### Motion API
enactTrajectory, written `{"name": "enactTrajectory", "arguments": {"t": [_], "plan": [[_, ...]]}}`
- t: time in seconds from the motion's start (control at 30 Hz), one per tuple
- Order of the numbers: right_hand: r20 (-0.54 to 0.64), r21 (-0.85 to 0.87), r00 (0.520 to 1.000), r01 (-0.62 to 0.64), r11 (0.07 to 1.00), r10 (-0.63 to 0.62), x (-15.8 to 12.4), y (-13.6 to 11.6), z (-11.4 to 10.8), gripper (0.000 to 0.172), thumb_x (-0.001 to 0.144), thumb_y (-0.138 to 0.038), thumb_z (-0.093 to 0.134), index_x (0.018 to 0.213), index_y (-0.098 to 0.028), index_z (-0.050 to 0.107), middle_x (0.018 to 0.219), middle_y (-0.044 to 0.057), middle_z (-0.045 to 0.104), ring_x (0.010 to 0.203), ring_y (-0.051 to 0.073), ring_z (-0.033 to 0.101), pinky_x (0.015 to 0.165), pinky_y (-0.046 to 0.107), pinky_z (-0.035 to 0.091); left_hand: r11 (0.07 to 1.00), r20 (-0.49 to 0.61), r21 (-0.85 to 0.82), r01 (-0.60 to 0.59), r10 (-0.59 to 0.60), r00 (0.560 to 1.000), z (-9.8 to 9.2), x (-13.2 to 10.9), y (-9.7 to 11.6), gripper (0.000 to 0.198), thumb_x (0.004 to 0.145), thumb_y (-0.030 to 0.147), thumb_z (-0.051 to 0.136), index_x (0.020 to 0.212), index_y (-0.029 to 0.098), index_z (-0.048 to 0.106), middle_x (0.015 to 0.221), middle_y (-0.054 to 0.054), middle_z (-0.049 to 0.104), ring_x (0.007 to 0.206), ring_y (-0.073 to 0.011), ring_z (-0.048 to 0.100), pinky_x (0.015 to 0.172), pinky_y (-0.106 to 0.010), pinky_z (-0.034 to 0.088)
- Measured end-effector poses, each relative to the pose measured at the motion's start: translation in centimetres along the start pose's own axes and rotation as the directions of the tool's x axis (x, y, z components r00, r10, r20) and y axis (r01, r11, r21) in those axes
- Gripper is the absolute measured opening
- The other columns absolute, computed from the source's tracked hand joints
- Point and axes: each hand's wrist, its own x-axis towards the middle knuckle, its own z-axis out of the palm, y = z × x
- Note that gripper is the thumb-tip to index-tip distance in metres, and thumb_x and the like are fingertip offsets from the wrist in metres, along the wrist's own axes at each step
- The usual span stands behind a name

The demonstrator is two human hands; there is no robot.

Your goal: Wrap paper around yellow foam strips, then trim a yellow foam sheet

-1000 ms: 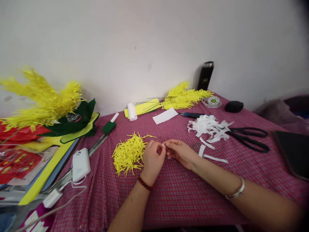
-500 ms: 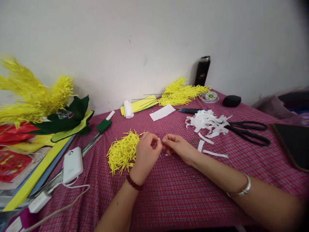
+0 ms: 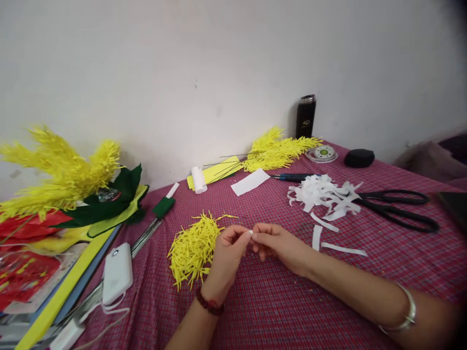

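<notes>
My left hand (image 3: 226, 257) and my right hand (image 3: 279, 245) meet fingertip to fingertip over the red checked tablecloth (image 3: 277, 301). Both pinch a tiny white piece (image 3: 250, 233) between thumb and fingers. A heap of thin yellow paper slivers (image 3: 192, 247) lies just left of my left hand. White paper strips (image 3: 324, 194) are piled to the right, with two loose strips (image 3: 341, 249) close to my right wrist.
Black scissors (image 3: 399, 210) lie at right, beyond the white strips. Along the wall stand a black flask (image 3: 305, 116), a tape roll (image 3: 321, 153), yellow fringed sprigs (image 3: 279, 146) on wires and a white roll (image 3: 199, 180). A white power bank (image 3: 117, 273), green leaves and yellow plumes (image 3: 62, 170) crowd the left.
The hands stay pinched together on the small white piece. The view shifts, so everything sits lower and a little to the right in the picture.
</notes>
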Motion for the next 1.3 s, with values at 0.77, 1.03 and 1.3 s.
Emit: {"name": "enactTrajectory", "arguments": {"t": [0.77, 1.03, 1.3], "plan": [[-0.02, -0.481, 0.982, 0.156, 0.863, -0.189, -0.5, -0.3, -0.5, 0.017, 0.075, -0.031, 0.049, 0.06, -0.022, 0.048, 0.055, -0.005, 0.042, 0.053, 0.011, 0.04, 0.051, 0.026, 0.031, 0.771, 0.077, 0.394, -0.5, 0.514, 0.854, -0.1, -1.2, -0.6, 0.013, 0.083, 0.009, 0.057, 0.082, 0.019, 0.065, 0.073, 0.001, 0.061, 0.069, -0.0098, 0.055, 0.064, -0.022, 0.044], [0.017, -0.501, 0.985, 0.156, 0.851, -0.17, -0.5, -0.2, -0.4, 0.017, 0.068, -0.026, 0.047, 0.052, -0.022, 0.04, 0.052, -0.005, 0.037, 0.053, 0.011, 0.037, 0.051, 0.026, 0.028, 0.76, 0.087, 0.473, -0.446, 0.463, 0.882, 0.1, -1.3, -0.4, 0.015, 0.08, 0.006, 0.053, 0.071, 0.018, 0.054, 0.069, 0.002, 0.055, 0.065, -0.01, 0.052, 0.061, -0.022, 0.042], [-0.021, -0.254, 0.996, 0.083, 0.964, -0.092, -0.6, -0.8, -0.4, 0.013, 0.07, -0.031, 0.057, 0.08, -0.022, 0.058, 0.066, -0.003, 0.054, 0.058, 0.012, 0.048, 0.058, 0.028, 0.037, 0.525, 0.219, 0.616, -0.588, 0.602, 0.768, -1.0, -1.1, -0.2, 0.012, 0.087, 0.008, 0.049, 0.085, 0.019, 0.056, 0.078, -0.002, 0.06, 0.074, -0.0128, 0.055, 0.067, -0.026, 0.045]]}}
